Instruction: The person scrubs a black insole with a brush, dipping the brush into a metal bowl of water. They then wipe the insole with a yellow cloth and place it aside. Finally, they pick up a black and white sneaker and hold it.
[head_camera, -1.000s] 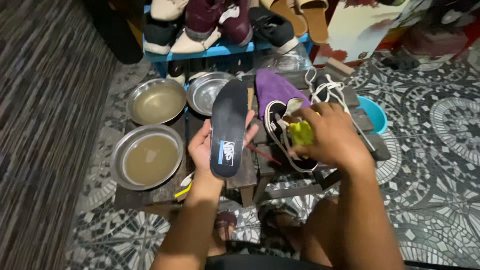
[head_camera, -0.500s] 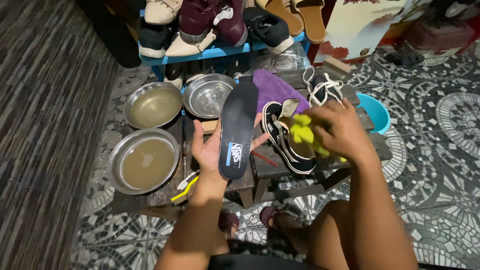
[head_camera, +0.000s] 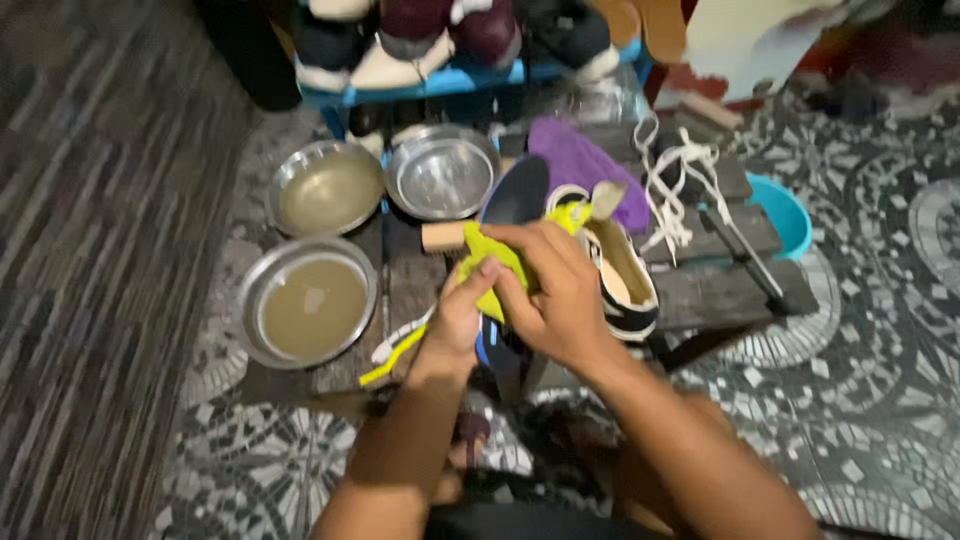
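Dark insole (head_camera: 514, 195) w/ blue underside, upright-ish, yellow-green cloth (head_camera: 492, 262) pressed on it — crumpled, mid-frame

Three round bowls of dull-shining metal: one (head_camera: 442, 177) bright and smooth, two (head_camera: 328, 190) (head_camera: 307, 303) holding murky brown liquid. Right of the bright bowl: matt dark foam insole (head_camera: 515, 195), soft yellow-green cloth (head_camera: 495, 262), purple fabric rag (head_camera: 580, 165). Beneath them, rough dark wooden planks (head_camera: 720, 285). Beyond, glossy blue plastic basin (head_camera: 790, 212).

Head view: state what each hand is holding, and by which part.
The left hand grips the dark insole at its lower end, near the heel. The right hand presses a yellow-green cloth against the insole, bunched under its fingers.
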